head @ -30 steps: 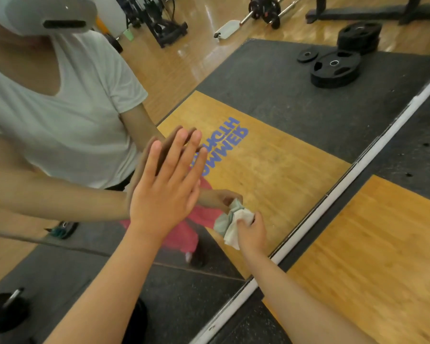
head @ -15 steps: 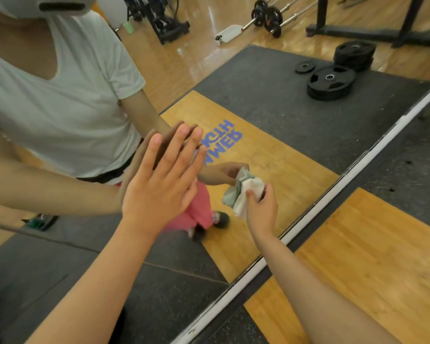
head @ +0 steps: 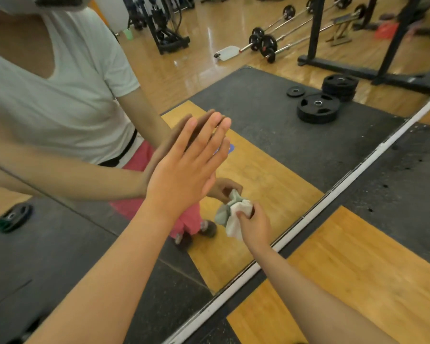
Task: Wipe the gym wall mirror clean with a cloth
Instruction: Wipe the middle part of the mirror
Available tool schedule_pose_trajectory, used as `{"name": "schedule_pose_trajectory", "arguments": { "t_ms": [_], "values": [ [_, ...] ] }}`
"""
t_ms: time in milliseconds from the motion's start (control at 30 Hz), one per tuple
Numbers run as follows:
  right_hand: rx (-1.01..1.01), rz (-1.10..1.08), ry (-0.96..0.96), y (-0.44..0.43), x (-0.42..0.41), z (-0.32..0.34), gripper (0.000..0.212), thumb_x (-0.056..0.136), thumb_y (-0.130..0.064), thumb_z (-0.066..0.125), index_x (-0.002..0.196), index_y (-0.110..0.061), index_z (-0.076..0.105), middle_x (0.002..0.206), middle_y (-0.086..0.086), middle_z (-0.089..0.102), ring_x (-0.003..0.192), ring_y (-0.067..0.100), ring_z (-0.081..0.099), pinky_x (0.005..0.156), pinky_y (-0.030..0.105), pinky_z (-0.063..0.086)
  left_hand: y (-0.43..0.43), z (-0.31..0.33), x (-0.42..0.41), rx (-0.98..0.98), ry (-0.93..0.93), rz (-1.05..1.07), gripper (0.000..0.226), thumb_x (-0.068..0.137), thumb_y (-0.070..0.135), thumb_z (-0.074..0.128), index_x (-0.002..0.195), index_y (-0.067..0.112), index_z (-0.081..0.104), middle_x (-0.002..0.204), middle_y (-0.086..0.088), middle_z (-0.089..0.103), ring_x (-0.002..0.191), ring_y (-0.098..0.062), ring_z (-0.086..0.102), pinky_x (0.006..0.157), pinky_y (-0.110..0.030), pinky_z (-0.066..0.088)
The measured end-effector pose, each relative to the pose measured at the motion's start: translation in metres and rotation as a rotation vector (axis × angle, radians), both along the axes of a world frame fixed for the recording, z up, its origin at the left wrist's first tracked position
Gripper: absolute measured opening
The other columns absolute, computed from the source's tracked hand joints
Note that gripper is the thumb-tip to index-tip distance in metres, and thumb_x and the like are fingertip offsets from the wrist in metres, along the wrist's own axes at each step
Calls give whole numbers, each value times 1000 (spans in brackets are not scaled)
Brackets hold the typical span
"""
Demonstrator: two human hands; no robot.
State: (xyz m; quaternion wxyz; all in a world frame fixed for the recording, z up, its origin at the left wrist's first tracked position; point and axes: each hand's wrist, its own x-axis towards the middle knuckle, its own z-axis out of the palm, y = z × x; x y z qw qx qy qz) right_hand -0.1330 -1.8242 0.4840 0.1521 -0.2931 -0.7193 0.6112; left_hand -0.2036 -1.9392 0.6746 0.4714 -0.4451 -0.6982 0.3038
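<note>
The mirror (head: pixel 271 135) fills most of what you see, and its white lower edge strip (head: pixel 308 218) runs slantwise from the near left to the far right. In the glass, on the far right, black weight plates (head: pixel 318 109) lie stacked on dark matting, with a single small plate (head: pixel 295 91) just beside them. Behind them, loaded barbells (head: pixel 266 43) lie on the wooden floor next to a black rack (head: pixel 315 33). Another plate (head: pixel 11 217) shows in the glass at the left edge. On your side of the strip, a wooden floor panel (head: pixel 353 269) lies near right, with black rubber matting (head: pixel 407 175) beyond it. Your own reflection (pale shirt, pink below) covers the left part of the glass.

Your left hand (head: pixel 181 170) is flat against the mirror, fingers straight and close together, meeting its mirrored twin palm to palm. It and its forearm block the view of the glass just left of the cloth. Your right hand (head: pixel 255 224) is lower and to the right, close above the edge strip. Its fingers (head: pixel 243 216) are curled round a bunched white and greyish cloth (head: pixel 230 219). The cloth bulges out to the left of the knuckles and towards the glass, where it meets its own reflection. It lies between your two hands, just below the left one and apart from it.
</note>
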Motion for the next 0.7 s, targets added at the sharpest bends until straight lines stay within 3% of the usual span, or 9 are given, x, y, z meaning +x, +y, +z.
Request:
{"name": "schedule_pose_trajectory", "arguments": {
  "t_ms": [100, 233, 433, 567, 700],
  "values": [
    [40, -43, -16, 37, -10, 11, 12, 90, -10, 64, 102, -11, 59, 84, -7, 58, 79, 13, 55, 55, 11, 35, 1, 2, 1, 1, -10, -1, 60, 91, 31, 52, 145, 6, 40, 160, -15, 24, 147, -34, 17, 121, -53, 0],
    [74, -99, -17, 74, -22, 21, 13, 88, -10, 64, 100, -9, 59, 91, 0, 62, 85, 20, 57, 68, 29, 40, 1, 4, 2, -6, -6, 6, 62, 91, 32, 51, 145, 5, 38, 159, -16, 23, 147, -34, 18, 121, -53, 0],
    [32, -143, -21, 53, -18, 15, 11, 92, -11, 61, 103, -10, 58, 90, -2, 59, 83, 18, 54, 67, 27, 34, 0, 1, 1, -41, 38, 51, 66, 92, 37, 50, 149, 7, 36, 160, -14, 21, 147, -33, 19, 121, -54, 1],
    [32, 27, -12, 53, -12, 7, 15, 91, -8, 64, 97, -15, 52, 89, -3, 55, 81, 15, 49, 60, 20, 27, -2, 2, 0, -16, 54, 50, 60, 95, 35, 46, 149, 9, 39, 159, -12, 24, 146, -31, 24, 122, -52, 5],
    [-17, 97, -15, 94, -20, 4, 15, 88, -9, 68, 101, -9, 60, 95, 4, 63, 85, 19, 57, 66, 25, 36, -4, 0, -1, -6, 72, 64, 58, 98, 36, 42, 150, 13, 39, 163, -13, 19, 150, -31, 17, 123, -51, 4]
  ]
}}
